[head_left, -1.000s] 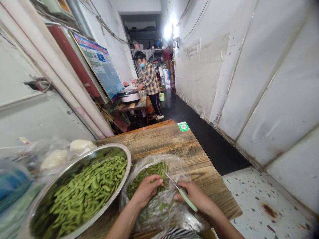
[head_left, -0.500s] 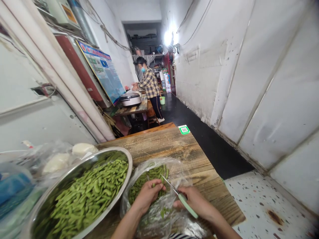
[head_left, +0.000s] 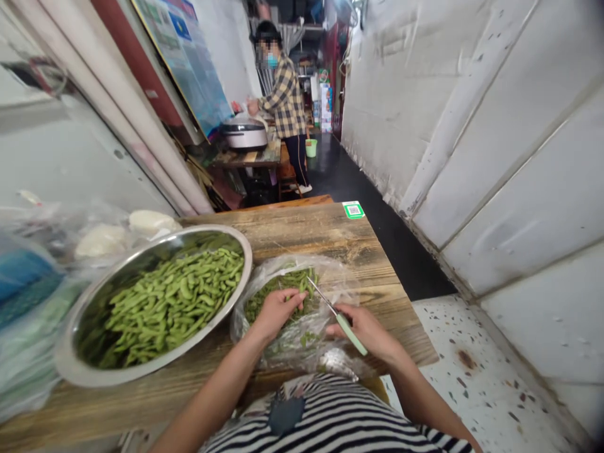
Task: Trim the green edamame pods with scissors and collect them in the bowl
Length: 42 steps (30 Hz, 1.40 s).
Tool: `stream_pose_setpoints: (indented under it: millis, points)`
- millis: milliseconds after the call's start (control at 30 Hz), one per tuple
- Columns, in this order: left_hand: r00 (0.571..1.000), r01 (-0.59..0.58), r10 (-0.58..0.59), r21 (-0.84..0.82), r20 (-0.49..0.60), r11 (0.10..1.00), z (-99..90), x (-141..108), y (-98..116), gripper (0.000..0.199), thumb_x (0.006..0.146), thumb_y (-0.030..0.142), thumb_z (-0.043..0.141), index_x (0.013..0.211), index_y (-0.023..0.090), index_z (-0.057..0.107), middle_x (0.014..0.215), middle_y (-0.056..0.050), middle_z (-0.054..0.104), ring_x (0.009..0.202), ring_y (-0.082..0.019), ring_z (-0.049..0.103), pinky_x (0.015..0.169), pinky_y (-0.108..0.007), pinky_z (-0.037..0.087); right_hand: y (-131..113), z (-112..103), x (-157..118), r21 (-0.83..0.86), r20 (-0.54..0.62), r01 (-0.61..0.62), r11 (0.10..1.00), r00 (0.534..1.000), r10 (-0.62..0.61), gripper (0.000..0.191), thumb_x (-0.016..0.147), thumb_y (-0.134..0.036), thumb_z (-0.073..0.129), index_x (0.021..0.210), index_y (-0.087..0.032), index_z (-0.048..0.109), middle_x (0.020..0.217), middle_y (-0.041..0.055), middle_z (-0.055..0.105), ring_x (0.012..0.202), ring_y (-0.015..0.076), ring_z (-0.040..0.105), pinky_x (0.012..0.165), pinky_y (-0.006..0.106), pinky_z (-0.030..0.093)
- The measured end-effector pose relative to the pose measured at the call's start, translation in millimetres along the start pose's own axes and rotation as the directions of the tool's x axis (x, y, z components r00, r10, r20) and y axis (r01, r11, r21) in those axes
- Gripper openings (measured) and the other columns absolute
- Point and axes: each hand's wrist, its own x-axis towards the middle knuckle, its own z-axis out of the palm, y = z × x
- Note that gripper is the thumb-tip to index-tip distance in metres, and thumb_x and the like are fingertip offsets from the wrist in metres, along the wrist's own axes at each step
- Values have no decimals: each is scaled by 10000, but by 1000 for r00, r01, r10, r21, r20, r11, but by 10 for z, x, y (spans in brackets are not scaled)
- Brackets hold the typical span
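Note:
My left hand (head_left: 277,312) is pinched over a clear plastic bag (head_left: 337,277), with a green edamame pod (head_left: 302,286) at its fingertips. Scissors (head_left: 351,335) with a pale green handle are gripped in my right hand (head_left: 365,328), their blades pointing up and left beside the pod. Inside the bag lies a heap of small green pods and trimmings (head_left: 258,301). A wide steel basin (head_left: 75,371) stands to the left, holding many loose edamame pods (head_left: 177,302).
All this rests on a wooden table (head_left: 377,258) with a QR-code sticker (head_left: 353,210) at its far corner. Plastic bags (head_left: 101,242) crowd the left side. Farther off, a person in a checked shirt (head_left: 287,94) stands by a rice cooker (head_left: 244,133) on another table.
My view has tipped downward, bringing the striped shirt and more of my forearms into sight. Both hands stay over the bag, the scissors still in the right.

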Motion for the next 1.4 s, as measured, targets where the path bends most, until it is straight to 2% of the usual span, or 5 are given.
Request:
stream_pose_setpoints:
  millis: [133,400,733,1167,1400]
  points:
    - [998,-55,56,59,-14,997,-7,-12,12,372,708,507,601,637,143,632,540,11,554,469,-89,378,465,-212,247,-57,-49,-22,-57,48,-2,998,999,5,414,773,-509,624,1025,-180,637,819,17,645,699,161,550,648,228,384]
    - [992,-64,58,59,111,996,-29,-87,114,321,728,446,612,631,140,629,493,43,472,479,-87,359,470,-209,240,-165,-62,17,-145,60,-12,989,998,21,376,740,-490,655,956,-183,657,757,-1,620,677,155,541,607,214,360]
    - [984,179,-155,-480,89,859,-26,-44,-46,478,540,391,811,873,108,619,553,74,462,400,-6,225,414,-193,119,11,85,58,-119,0,-48,992,999,48,324,751,-466,624,777,-145,668,646,-11,565,611,134,480,562,203,319]
    - [989,138,-143,-610,42,781,21,22,-34,469,505,351,843,658,175,436,428,143,265,371,2,163,385,-175,84,37,193,76,-30,-10,-42,999,999,42,296,684,-432,707,729,-146,648,601,-28,516,584,117,429,546,196,294]
    - [986,46,-128,-556,-109,830,24,66,-65,514,490,460,822,774,118,563,560,56,519,366,17,219,382,-173,113,100,181,98,-26,-17,-44,999,999,44,305,707,-429,688,799,-143,637,634,-29,532,604,119,452,559,195,308]
